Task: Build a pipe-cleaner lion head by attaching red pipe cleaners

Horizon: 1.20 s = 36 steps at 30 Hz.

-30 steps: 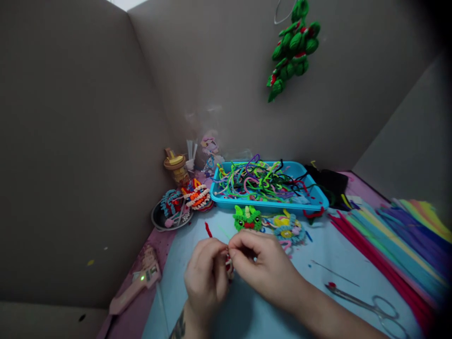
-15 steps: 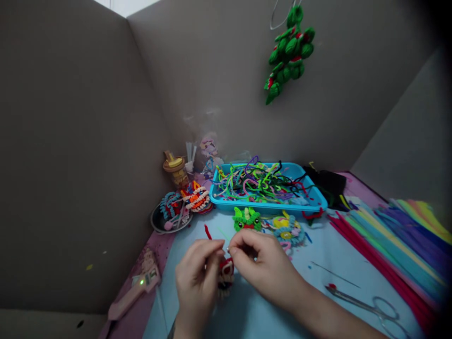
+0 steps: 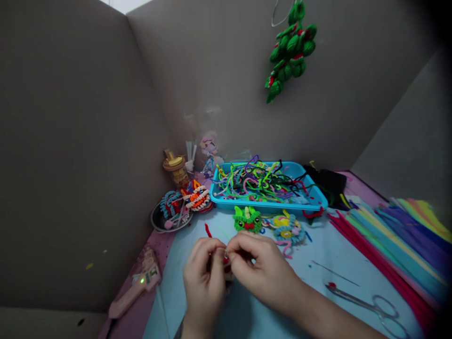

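Note:
Above the blue mat (image 3: pixel 300 301), my left hand (image 3: pixel 205 278) is closed on a small red and cream pipe-cleaner piece (image 3: pixel 229 273), mostly hidden behind the fingers. My right hand (image 3: pixel 259 268) pinches at the same spot, its fingertips meeting the left ones. Between the tips shows a tiny silvery bit (image 3: pixel 226 254), too small to name. Just beyond the hands sit a green pipe-cleaner dragon head (image 3: pixel 247 220) and a light blue and yellow pipe-cleaner piece (image 3: pixel 288 230). A short red pipe cleaner (image 3: pixel 208 230) lies behind my left hand.
A blue tray (image 3: pixel 268 206) of pipe-cleaner scraps stands at the back. To the right are scissors (image 3: pixel 367 303), a thin needle-like rod (image 3: pixel 335 273) and bundled pipe cleaners (image 3: pixel 399 249). A glue gun (image 3: pixel 137 289) and a metal bowl (image 3: pixel 158 226) are left. Green figures (image 3: pixel 291 52) hang above.
My hands have drawn together at the fingertips, the left moving slightly right. The red and cream piece is now more covered by the fingers.

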Available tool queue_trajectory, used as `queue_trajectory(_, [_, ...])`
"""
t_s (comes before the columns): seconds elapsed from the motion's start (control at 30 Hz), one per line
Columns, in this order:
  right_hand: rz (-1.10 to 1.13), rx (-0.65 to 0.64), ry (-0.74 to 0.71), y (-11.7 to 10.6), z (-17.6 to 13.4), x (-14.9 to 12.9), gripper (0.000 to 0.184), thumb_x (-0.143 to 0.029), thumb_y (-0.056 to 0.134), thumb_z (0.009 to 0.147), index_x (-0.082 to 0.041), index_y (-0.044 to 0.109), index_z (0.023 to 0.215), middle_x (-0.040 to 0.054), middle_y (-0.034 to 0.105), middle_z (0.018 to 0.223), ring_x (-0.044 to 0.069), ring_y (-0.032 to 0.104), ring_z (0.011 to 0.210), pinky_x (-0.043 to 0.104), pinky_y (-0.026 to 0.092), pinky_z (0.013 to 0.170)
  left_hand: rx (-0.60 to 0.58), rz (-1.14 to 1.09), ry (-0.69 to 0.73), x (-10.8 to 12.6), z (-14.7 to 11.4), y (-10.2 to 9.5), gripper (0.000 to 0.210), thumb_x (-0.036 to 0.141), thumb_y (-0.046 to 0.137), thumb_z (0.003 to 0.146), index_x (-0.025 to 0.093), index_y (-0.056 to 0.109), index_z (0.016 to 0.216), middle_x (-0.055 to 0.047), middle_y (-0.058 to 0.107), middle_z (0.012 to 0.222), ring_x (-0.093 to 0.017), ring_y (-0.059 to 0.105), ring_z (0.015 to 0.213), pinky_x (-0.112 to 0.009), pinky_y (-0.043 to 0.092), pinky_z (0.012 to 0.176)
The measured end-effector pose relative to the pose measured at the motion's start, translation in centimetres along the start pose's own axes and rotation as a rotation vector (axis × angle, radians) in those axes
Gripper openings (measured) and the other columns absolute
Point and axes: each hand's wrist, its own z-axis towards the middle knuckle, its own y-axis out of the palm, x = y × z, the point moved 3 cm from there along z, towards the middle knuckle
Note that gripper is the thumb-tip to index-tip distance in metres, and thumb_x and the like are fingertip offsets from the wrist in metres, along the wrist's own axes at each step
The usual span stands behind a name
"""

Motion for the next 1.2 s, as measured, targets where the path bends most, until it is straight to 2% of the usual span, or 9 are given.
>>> queue_trajectory(0.13, [-0.018, 0.066, -0.054, -1.2, 0.1, -0.1, 0.018, -0.01, 0.045, 0.08, -0.018, 0.054, 0.068, -0.002, 0.055, 0.062, 0.01, 0.052, 0.058, 0.019, 0.038, 0.055, -0.037, -0.486, -0.484, -1.1, 0.0, 0.4, 0.027, 0.042, 0.062, 0.083, 0.018, 0.058, 0.072, 0.006, 0.045, 0.053, -0.004, 0.034, 0.04, -0.013, 0.029, 0.038])
queue_trajectory(0.23, [-0.1, 0.171, -0.154, -2.6, 0.3, 0.2, 0.023, -0.014, 0.037, 0.086, -0.02, 0.048, 0.067, -0.0018, 0.051, 0.06, 0.011, 0.051, 0.057, 0.021, 0.037, 0.055, -0.067, -0.742, -0.604, -0.8, 0.2, 0.6, 0.033, 0.047, 0.068, 0.077, 0.017, 0.056, 0.071, 0.008, 0.043, 0.052, -0.002, 0.023, 0.037, -0.012, 0.021, 0.034])
queue_trajectory(0.33, [-0.306, 0.232, -0.164, -3.4, 0.9, 1.3, 0.028, -0.019, 0.034, 0.089, -0.021, 0.044, 0.063, -0.0006, 0.049, 0.057, 0.014, 0.051, 0.057, 0.025, 0.035, 0.054, -0.09, -0.853, -0.621, -0.4, 0.4, 0.6, 0.034, 0.044, 0.072, 0.074, 0.016, 0.055, 0.068, 0.007, 0.043, 0.052, -0.001, 0.022, 0.037, -0.011, 0.017, 0.034])
queue_trajectory(0.47, [-0.574, 0.111, 0.096, -3.3, 1.8, 3.6, 0.02, -0.029, 0.047, 0.087, -0.019, 0.058, 0.073, 0.0052, 0.063, 0.073, 0.02, 0.058, 0.068, 0.029, 0.035, 0.06, -0.077, -0.873, -0.604, -0.6, 0.6, 0.1, 0.032, 0.041, 0.073, 0.075, 0.016, 0.055, 0.068, 0.007, 0.043, 0.052, -0.001, 0.023, 0.038, -0.01, 0.019, 0.035])
queue_trajectory(0.57, [-0.528, 0.018, 0.126, -3.0, 1.8, 3.8, 0.013, -0.02, 0.049, 0.084, -0.02, 0.062, 0.082, 0.005, 0.066, 0.084, 0.02, 0.06, 0.078, 0.029, 0.038, 0.066, 0.06, -0.806, -0.493, -0.5, 1.7, -1.9, 0.029, 0.038, 0.073, 0.074, 0.015, 0.056, 0.068, 0.006, 0.045, 0.057, -0.001, 0.029, 0.04, -0.009, 0.022, 0.035])
queue_trajectory(0.73, [-0.262, -0.048, 0.105, -1.5, 1.3, 2.5, 0.019, -0.027, 0.056, 0.082, -0.019, 0.056, 0.064, 0.0013, 0.061, 0.071, 0.017, 0.057, 0.071, 0.028, 0.038, 0.064, 0.24, -0.67, -0.301, 0.4, 3.9, -5.8, 0.027, 0.034, 0.077, 0.071, 0.015, 0.058, 0.073, 0.005, 0.049, 0.065, -0.002, 0.035, 0.044, -0.01, 0.027, 0.036])
queue_trajectory(0.8, [-0.117, -0.041, 0.18, -0.3, 1.3, 2.5, 0.007, -0.025, 0.056, 0.081, -0.019, 0.059, 0.078, 0.0024, 0.066, 0.08, 0.018, 0.06, 0.079, 0.029, 0.041, 0.067, 0.207, -0.634, -0.298, 0.6, 4.5, -6.2, 0.026, 0.035, 0.076, 0.072, 0.016, 0.058, 0.074, 0.005, 0.05, 0.063, -0.002, 0.036, 0.044, -0.011, 0.027, 0.037])
queue_trajectory(0.93, [0.132, -0.005, 0.324, 2.8, 2.0, 2.7, 0.027, -0.019, 0.055, 0.077, -0.017, 0.055, 0.104, 0.0074, 0.069, 0.103, 0.021, 0.063, 0.097, 0.029, 0.043, 0.069, 0.05, -0.555, -0.292, 0.4, 5.6, -5.3, 0.025, 0.038, 0.072, 0.076, 0.017, 0.059, 0.077, 0.004, 0.053, 0.062, -0.004, 0.039, 0.046, -0.014, 0.028, 0.04])
queue_trajectory(1.2, [0.228, 0.046, 0.324, 4.2, 2.6, 2.3, 0.008, -0.016, 0.055, 0.074, -0.016, 0.061, 0.08, 0.0007, 0.064, 0.07, 0.016, 0.061, 0.07, 0.028, 0.046, 0.07, -0.195, -0.603, -0.366, -1.3, 6.6, -3.0, 0.024, 0.037, 0.068, 0.081, 0.016, 0.057, 0.078, 0.007, 0.042, 0.058, -0.005, 0.032, 0.048, -0.017, 0.024, 0.044])
